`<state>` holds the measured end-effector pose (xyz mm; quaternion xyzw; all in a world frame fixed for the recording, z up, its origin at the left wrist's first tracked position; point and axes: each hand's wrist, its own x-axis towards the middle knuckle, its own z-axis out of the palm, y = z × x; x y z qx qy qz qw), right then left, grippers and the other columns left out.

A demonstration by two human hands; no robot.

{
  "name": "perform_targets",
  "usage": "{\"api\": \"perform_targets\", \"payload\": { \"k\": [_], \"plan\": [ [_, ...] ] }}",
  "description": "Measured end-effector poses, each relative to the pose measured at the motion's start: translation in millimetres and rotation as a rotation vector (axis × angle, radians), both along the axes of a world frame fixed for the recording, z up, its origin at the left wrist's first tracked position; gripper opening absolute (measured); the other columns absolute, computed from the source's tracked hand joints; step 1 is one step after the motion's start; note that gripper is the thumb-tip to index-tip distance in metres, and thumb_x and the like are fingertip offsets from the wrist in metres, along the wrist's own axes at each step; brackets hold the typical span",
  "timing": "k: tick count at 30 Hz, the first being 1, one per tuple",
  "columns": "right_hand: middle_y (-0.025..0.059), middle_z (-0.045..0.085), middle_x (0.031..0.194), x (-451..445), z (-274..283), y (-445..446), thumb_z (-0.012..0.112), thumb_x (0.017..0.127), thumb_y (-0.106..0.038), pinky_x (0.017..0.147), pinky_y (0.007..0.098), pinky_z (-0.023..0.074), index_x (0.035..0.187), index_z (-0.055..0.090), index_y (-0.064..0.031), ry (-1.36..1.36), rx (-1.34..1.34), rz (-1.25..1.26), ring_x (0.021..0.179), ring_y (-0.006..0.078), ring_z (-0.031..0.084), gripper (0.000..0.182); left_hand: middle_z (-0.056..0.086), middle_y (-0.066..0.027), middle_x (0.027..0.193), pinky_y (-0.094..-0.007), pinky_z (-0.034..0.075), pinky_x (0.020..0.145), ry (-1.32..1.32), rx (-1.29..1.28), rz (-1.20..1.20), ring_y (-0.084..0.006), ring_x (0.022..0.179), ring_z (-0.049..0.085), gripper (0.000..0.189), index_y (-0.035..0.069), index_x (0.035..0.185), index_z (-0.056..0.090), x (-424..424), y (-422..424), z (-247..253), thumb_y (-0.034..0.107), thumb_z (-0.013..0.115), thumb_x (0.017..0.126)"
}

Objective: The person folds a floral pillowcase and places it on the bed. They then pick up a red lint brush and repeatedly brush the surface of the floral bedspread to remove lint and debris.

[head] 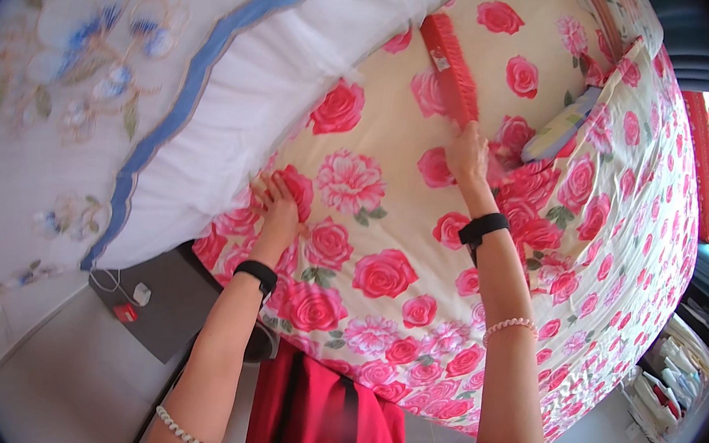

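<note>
A red long-bristled bed brush (454, 69) is in my right hand (469, 152), my fingers closed round its near end. The brush lies over the cream bed sheet (406, 227) printed with pink roses, its bristles facing right. My left hand (279, 203) rests on the same sheet with fingers apart, near the hem of a white sheer curtain (229, 115). Its fingertips are partly lost against the floral print. To the right of the brush, a blue and yellow patterned item (558, 130) shows from under a bunched floral quilt (614, 185).
The embroidered curtain with a blue band (205, 60) hangs along the left of the bed. A dark bedside table (162, 298) at lower left holds a white charger (142, 293) and a small red box (125, 312). Folded clothes (664, 381) stand at the right, by the floor.
</note>
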<state>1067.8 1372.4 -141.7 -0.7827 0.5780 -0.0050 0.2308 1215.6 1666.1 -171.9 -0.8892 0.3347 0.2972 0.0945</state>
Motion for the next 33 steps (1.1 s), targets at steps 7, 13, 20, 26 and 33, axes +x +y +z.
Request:
{"api": "perform_targets", "payload": {
  "k": [7, 13, 20, 26, 33],
  "plan": [
    [0.0273, 0.057, 0.085, 1, 9, 127, 0.045, 0.086, -0.031, 0.070, 0.0517, 0.0438, 0.093, 0.045, 0.0006, -0.171, 0.008, 0.165, 0.079, 0.0458, 0.055, 0.032, 0.007, -0.0250, 0.140, -0.0620, 0.023, 0.095, 0.082, -0.374, -0.006, -0.0457, 0.127, 0.011, 0.107, -0.003, 0.134, 0.009, 4, 26, 17, 0.018, 0.078, 0.055],
    [0.0253, 0.058, 0.077, -77, 74, 133, 0.050, 0.083, -0.027, 0.063, 0.0481, 0.0449, 0.099, 0.052, -0.0045, 0.020, 0.165, 0.435, 0.073, 0.0412, 0.057, 0.028, 0.050, -0.0160, 0.115, -0.0349, 0.039, 0.090, 0.026, -0.788, 0.297, -0.0311, 0.107, 0.047, 0.036, 0.000, 0.112, 0.049, -11, 152, 82, 0.003, 0.058, 0.077],
    [0.0279, 0.058, 0.076, -50, 19, 47, 0.044, 0.086, -0.038, 0.063, 0.0498, 0.0458, 0.082, 0.056, 0.0043, 0.050, -0.188, -0.015, 0.075, 0.0442, 0.057, 0.044, 0.058, -0.0110, 0.097, -0.0299, 0.046, 0.073, -0.151, -0.911, 0.517, -0.0238, 0.087, 0.057, 0.022, 0.005, 0.100, 0.058, -29, 247, 117, -0.003, 0.051, 0.080],
    [0.0234, 0.057, 0.071, -49, -39, 281, 0.048, 0.084, -0.027, 0.056, 0.0520, 0.0445, 0.096, 0.047, -0.0011, 0.130, -0.542, 0.818, 0.063, 0.0432, 0.057, 0.029, 0.060, -0.0093, 0.094, -0.0293, 0.045, 0.074, -0.181, -0.929, 0.639, -0.0218, 0.085, 0.058, 0.020, 0.005, 0.097, 0.059, -36, 281, 135, -0.002, 0.050, 0.081],
    [0.0251, 0.057, 0.066, -52, 103, 320, 0.050, 0.084, -0.033, 0.055, 0.0506, 0.0444, 0.093, 0.048, -0.0058, -0.067, 0.382, 0.582, 0.062, 0.0442, 0.055, 0.028, 0.060, -0.0085, 0.093, -0.0281, 0.045, 0.074, -0.223, -0.952, 0.728, -0.0198, 0.084, 0.058, 0.018, 0.004, 0.095, 0.060, -44, 313, 140, -0.002, 0.049, 0.082]
  ]
}}
